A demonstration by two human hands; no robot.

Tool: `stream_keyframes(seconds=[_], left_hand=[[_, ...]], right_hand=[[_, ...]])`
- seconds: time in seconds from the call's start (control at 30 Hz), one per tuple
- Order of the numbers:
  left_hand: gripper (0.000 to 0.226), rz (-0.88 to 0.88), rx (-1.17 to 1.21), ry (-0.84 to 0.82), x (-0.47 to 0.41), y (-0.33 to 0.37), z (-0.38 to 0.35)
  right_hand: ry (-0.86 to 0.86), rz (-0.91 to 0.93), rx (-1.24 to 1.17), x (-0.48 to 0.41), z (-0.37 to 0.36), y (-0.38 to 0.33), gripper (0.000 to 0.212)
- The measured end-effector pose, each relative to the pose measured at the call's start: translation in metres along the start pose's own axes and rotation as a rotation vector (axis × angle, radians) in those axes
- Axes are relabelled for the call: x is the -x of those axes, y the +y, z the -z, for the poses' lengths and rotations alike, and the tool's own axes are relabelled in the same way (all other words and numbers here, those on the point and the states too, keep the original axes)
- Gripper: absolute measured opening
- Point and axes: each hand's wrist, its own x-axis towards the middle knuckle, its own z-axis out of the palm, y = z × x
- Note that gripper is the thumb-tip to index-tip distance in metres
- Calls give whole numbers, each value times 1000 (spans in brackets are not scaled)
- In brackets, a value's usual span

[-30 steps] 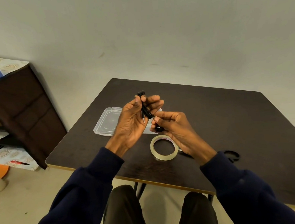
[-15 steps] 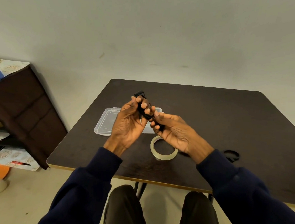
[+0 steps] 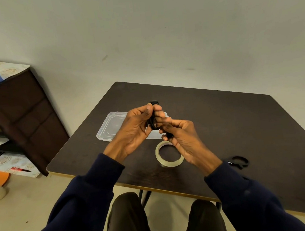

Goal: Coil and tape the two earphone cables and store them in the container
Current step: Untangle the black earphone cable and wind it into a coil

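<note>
While the black earphone cable [image 3: 154, 123] sits bunched upright between both hands above the table [image 3: 221, 121], the likeliest failure is the coil springing loose. The left hand [image 3: 136, 129] has thumb and fingers curled round its upper part, and the right hand [image 3: 184, 138] pinches its lower end with curled fingers. Easing either grip to reach for tape would probably let the loops unwind. Whether any tape is already on the bundle cannot be told. A slip would most likely drop the bundle onto the clear container [image 3: 110, 127] just behind the hands, or onto the tape roll [image 3: 170, 164] lying under the right hand, rather than off the table. The scissors [image 3: 240, 162] lie just beside the right sleeve, which could sweep them toward the front edge. Open tabletop stretches behind and to the right, and a dark cabinet [image 3: 24, 116] stands well apart on the left. A second cable cannot be made out.
</note>
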Motion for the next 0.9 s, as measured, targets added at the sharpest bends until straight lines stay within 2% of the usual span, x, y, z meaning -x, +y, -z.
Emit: stream_keyframes(seconds=[0.27,0.4,0.6,0.77,0.9], left_hand=[[28,92,-237,-13,0,22,-6],[25,44,-601,52,0,31,7],[24,27,-351,73,0,12,1],[24,-49,-112,112,-3,-1,-1],[22,-106,-107,136,-3,-9,2]], right_hand=[[-6,10,-12,4,-3,2,14],[31,75,-51,2,6,-9,13],[33,117,79,1,14,-15,14],[-15,23,-101,8,20,-6,18],[22,31,-148,12,21,3,21]])
